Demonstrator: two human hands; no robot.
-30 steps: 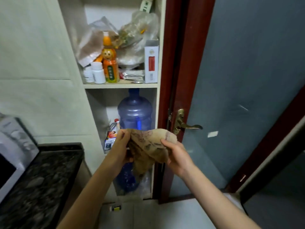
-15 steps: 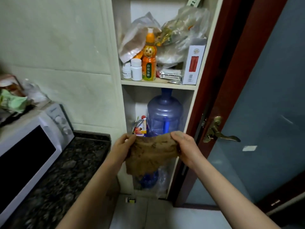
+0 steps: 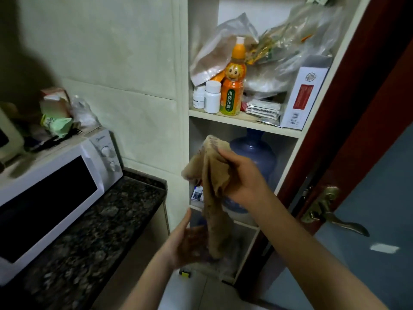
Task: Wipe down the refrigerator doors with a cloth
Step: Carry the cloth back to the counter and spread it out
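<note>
Right now 1 brown cloth (image 3: 212, 175) hangs in front of the blue water jug (image 3: 257, 153), its top bunched in the right hand (image 3: 243, 177). That hand's fingers (image 3: 225, 153) curl over the upper fold and pinch it against the palm, so most of the cloth drops as a long strip below the grip, down past the jug's base. The left hand (image 3: 181, 242) sits lower, left of and below the jug, palm turned up with fingers fairly straight and spread, holding nothing firmly. The strip's bottom end lies just beside that palm; blur hides whether they touch.

Above the jug, 1 shelf (image 3: 243, 123) carries 2 white pill bottles (image 3: 212, 97), 1 orange drink bottle (image 3: 233, 86) and 1 white box (image 3: 304, 95), with crumpled plastic bags behind. Left of the jug, 1 white microwave (image 3: 55, 186) stands on the dark speckled worktop (image 3: 89, 242). Right of the jug, 1 brass door handle (image 3: 328, 211) juts from a red-framed door.
</note>
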